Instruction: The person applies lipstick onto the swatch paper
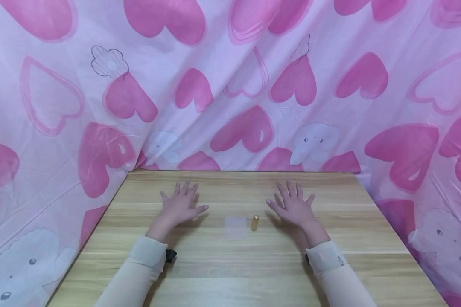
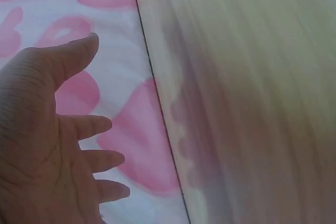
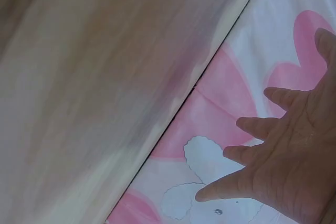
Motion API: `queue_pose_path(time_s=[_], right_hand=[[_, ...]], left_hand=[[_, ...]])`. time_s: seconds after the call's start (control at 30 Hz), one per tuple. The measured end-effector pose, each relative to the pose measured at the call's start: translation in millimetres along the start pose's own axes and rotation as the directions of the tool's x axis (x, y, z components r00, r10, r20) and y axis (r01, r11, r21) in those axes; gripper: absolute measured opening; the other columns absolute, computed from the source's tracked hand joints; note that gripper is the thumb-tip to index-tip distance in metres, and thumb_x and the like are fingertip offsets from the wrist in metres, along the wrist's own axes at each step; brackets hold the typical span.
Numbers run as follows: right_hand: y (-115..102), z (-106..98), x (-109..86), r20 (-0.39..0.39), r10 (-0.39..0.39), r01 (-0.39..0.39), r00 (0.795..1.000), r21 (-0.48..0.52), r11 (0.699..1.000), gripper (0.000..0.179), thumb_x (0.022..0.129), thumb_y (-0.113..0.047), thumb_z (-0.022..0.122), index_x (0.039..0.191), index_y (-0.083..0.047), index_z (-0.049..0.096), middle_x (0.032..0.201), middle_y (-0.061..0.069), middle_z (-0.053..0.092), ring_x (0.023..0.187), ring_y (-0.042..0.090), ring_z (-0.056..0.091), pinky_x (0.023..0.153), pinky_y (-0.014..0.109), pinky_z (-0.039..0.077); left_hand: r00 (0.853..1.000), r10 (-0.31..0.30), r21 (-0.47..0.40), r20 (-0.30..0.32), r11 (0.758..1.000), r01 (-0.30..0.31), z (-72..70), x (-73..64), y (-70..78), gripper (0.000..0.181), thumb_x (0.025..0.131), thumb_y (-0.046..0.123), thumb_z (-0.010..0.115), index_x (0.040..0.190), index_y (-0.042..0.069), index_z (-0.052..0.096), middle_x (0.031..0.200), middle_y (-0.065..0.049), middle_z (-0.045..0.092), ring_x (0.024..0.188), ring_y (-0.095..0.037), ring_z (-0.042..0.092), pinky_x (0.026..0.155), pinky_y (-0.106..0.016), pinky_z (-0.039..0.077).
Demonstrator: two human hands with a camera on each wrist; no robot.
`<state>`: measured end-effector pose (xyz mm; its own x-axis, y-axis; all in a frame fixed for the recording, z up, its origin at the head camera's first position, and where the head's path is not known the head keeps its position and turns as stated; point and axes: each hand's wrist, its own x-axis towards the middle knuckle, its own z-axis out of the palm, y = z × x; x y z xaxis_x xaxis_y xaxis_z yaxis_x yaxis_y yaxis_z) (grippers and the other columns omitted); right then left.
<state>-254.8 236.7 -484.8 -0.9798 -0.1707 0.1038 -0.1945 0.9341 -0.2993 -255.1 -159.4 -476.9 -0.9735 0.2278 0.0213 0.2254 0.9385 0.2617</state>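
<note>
Both hands are held out over the wooden table [image 1: 234, 264] with fingers spread, and neither holds anything. My left hand [image 1: 179, 208] is on the left side, its thumb pointing toward a pale, see-through square [image 1: 235, 228] that lies flat. Just right of that square is a small gold, round-ended cylinder [image 1: 255, 223]; its exact kind cannot be told. Closest to the cylinder is my right hand [image 1: 295, 209], apart from it, thumb pointing left. In the left wrist view the left palm [image 2: 37, 145] shows with straight fingers; the right wrist view shows the right palm [image 3: 299, 150] likewise.
A pink-and-white curtain [image 1: 246, 123] printed with hearts hangs behind the table and along both sides. The table's far edge [image 1: 238, 171] meets it. A dark object [image 1: 170, 256] sits at the left cuff.
</note>
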Motion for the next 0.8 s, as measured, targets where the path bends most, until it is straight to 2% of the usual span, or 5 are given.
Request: queue_pose_path(time_s=[0.13, 0.23, 0.5, 0.63, 0.8], right_hand=[[-0.6, 1.7, -1.8, 0.002, 0.0, 0.0, 1.0, 0.007, 1.0, 0.092, 0.091, -0.078, 0.04, 0.16, -0.018, 0.028, 0.166, 0.02, 0.015, 0.149, 0.051, 0.0, 0.099, 0.086, -0.007], [-1.4, 2.8, -1.9, 0.011, -0.002, 0.002, 1.0, 0.011, 1.0, 0.091, 0.092, -0.078, 0.039, 0.16, -0.018, 0.027, 0.166, 0.02, 0.014, 0.149, 0.051, 0.0, 0.098, 0.085, -0.009], [-4.7, 0.4, 1.9, 0.027, -0.005, 0.005, 1.0, -0.009, 1.0, 0.093, 0.092, -0.08, 0.035, 0.161, -0.02, 0.023, 0.166, 0.019, 0.011, 0.149, 0.052, 0.001, 0.099, 0.085, -0.008], [-6.2, 0.2, 2.0, 0.024, -0.009, 0.01, 1.0, -0.017, 1.0, 0.093, 0.091, -0.081, 0.034, 0.161, -0.02, 0.025, 0.166, 0.019, 0.012, 0.149, 0.052, 0.002, 0.099, 0.086, -0.007], [-7.5, -0.9, 0.7, 0.027, -0.029, 0.029, 0.999, 0.021, 0.999, 0.087, 0.094, -0.075, 0.04, 0.157, -0.016, 0.035, 0.165, 0.018, 0.017, 0.15, 0.049, 0.002, 0.101, 0.085, -0.002]], left_hand=[[0.995, 0.098, -0.042, -0.027, 0.994, -0.099, -2.0, 2.7, 19.4, 0.09, 0.09, 0.073, 0.053, 0.159, 0.019, 0.031, 0.162, -0.013, 0.03, 0.149, -0.042, 0.023, 0.103, -0.082, -0.006], [0.977, 0.213, -0.109, -0.027, 0.971, -0.215, -6.5, 2.9, 41.0, 0.083, 0.092, 0.066, 0.057, 0.158, 0.021, 0.034, 0.157, -0.007, 0.042, 0.145, -0.031, 0.036, 0.11, -0.077, 0.004], [0.873, 0.485, -0.128, 0.06, 0.871, -0.475, 2.5, 11.6, 102.1, 0.071, 0.096, 0.056, 0.059, 0.156, 0.025, 0.037, 0.153, 0.003, 0.048, 0.14, -0.021, 0.044, 0.114, -0.068, 0.02], [0.821, 0.562, -0.104, 0.101, 0.826, -0.553, 11.9, 12.2, 120.7, 0.064, 0.097, 0.047, 0.062, 0.155, 0.027, 0.041, 0.15, 0.003, 0.05, 0.135, -0.019, 0.05, 0.112, -0.058, 0.034], [0.779, 0.617, -0.168, 0.113, 0.784, -0.597, 27.9, 11.8, 132.6, 0.05, 0.099, 0.032, 0.065, 0.147, 0.026, 0.053, 0.138, 0.004, 0.059, 0.121, -0.011, 0.058, 0.104, -0.035, 0.047]])
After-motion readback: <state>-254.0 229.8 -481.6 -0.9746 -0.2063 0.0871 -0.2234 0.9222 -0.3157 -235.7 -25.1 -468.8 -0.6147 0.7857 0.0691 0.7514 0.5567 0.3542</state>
